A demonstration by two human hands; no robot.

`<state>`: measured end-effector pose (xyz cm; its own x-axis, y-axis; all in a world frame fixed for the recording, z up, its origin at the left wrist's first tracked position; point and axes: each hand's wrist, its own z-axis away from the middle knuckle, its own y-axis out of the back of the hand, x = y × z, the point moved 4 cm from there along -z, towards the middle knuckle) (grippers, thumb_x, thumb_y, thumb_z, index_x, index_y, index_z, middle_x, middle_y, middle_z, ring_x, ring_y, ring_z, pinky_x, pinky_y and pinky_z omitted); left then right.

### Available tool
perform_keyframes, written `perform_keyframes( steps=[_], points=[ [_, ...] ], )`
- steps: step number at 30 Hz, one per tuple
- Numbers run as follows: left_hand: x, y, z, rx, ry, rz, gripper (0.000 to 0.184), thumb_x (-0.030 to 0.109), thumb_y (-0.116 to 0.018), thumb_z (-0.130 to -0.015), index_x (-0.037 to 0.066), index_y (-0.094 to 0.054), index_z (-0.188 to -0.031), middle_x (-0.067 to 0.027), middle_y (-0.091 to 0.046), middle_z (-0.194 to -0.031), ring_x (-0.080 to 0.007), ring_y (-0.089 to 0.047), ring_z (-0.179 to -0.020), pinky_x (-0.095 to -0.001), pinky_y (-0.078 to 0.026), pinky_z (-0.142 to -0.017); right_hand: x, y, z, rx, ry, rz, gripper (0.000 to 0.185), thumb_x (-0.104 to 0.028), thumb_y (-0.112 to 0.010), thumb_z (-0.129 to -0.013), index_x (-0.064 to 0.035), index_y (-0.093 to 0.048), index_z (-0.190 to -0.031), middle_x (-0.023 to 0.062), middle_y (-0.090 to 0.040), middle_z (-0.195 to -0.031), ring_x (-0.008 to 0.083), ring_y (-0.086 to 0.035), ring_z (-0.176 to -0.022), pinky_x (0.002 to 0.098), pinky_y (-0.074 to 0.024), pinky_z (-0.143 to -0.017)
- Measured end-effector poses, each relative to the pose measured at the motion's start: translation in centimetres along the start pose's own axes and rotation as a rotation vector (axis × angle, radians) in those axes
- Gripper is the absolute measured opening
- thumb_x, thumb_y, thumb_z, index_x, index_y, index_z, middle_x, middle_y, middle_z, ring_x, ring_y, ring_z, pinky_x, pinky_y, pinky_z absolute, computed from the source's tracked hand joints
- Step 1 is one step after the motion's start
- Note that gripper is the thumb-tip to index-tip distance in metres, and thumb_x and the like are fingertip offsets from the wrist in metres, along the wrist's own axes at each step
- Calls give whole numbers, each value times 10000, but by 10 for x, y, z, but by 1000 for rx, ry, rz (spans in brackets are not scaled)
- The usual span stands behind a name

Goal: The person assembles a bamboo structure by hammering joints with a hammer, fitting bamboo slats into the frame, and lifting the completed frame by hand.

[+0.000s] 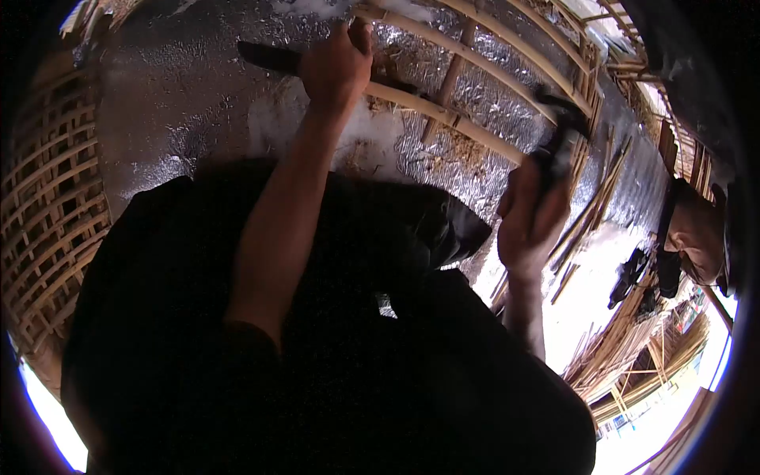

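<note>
My left hand [336, 70] is closed in a fist at the upper middle, thumb side up. A dark, flat blade-like piece [269, 57] with a blunt end sticks out to the left of that fist; its other part is hidden by the fingers. A bamboo pole [475, 133] slants down to the right from beside the same hand. To the right, my right hand [530, 214] is wrapped around the dark grip of a hammer [560, 123], which is slightly blurred. The hammer head is raised near the pole's right end.
More bamboo poles [491, 67] curve across the top over a wet, shiny ground [174, 103]. At the left stands a woven bamboo lattice [55, 198]. Bundles of thin bamboo strips [625, 348] lie at lower right. Another person [697, 237] is at the right edge.
</note>
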<state>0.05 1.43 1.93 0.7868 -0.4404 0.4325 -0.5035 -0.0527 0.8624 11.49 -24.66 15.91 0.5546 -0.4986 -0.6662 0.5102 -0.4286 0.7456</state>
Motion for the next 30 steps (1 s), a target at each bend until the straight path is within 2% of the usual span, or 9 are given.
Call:
perform_keyframes(
  steps=[8,11,14,17,19,22,26,28,30],
  points=[
    [-6,-11,-1,-5,-24,-23,454,503,-538,-1002,81,-691,-936,-224,-692,-703,-431,-713,-719,-536,-574,-638,-3,-4,11,-129,189,451,278,-163,-626,-999,7,-532,-1198,265,-683,-881,440,-677,-750,498,-552,-636],
    [-9,-12,-9,34,-13,8,451,505,-524,-1007,83,-682,-982,-222,-692,-701,-430,-716,-723,-539,-572,-632,33,-56,1,-375,-136,262,359,-205,-622,-1001,43,-489,-1224,264,-679,-888,451,-665,-696,515,-562,-625],
    [-2,-8,-2,-64,27,-53,457,505,-515,-1012,77,-675,-1033,-230,-693,-717,-432,-715,-733,-539,-571,-647,-6,-13,-4,-130,212,272,368,-256,-637,-1001,64,-576,-1173,291,-678,-921,412,-662,-717,481,-558,-666],
    [-1,1,-1,-162,84,25,579,585,-513,-998,65,-711,-1159,-242,-735,-912,-439,-716,-884,-529,-564,-825,7,-9,11,116,127,-25,265,-205,-641,-997,32,-639,-1116,259,-698,-907,367,-656,-719,422,-551,-680],
    [1,0,-7,-70,56,17,483,527,-533,-1001,78,-709,-1032,-241,-717,-828,-445,-716,-792,-542,-574,-734,21,-49,0,-345,-374,299,229,-192,-563,-1019,25,-624,-1060,252,-702,-849,414,-706,-766,498,-575,-680],
    [-4,-9,-22,77,17,-7,441,503,-549,-999,90,-704,-977,-235,-707,-778,-437,-720,-756,-543,-583,-679,8,-36,2,-161,231,469,320,-257,-648,-984,-19,-664,-1197,307,-625,-1233,365,-672,-992,407,-573,-731],
    [-1,-6,-7,-86,32,40,429,499,-554,-1000,95,-697,-980,-222,-708,-768,-427,-722,-744,-531,-584,-658,-7,-5,-3,392,37,-420,189,-201,-497,-1068,-49,-608,-1055,134,-636,-827,241,-594,-580,390,-479,-536],
    [-1,-1,-4,-90,28,38,424,495,-557,-1001,94,-695,-977,-216,-709,-762,-422,-721,-737,-532,-581,-659,21,-44,-8,-273,-195,283,226,-249,-548,-1047,-24,-573,-1041,231,-617,-796,357,-640,-729,449,-507,-615],
    [9,-7,-8,-56,25,43,433,503,-551,-1001,96,-697,-976,-206,-708,-747,-414,-722,-731,-536,-578,-667,21,-32,-11,-153,-25,351,219,-247,-546,-1053,-32,-583,-1037,187,-639,-771,308,-654,-710,430,-504,-594]
  ],
)
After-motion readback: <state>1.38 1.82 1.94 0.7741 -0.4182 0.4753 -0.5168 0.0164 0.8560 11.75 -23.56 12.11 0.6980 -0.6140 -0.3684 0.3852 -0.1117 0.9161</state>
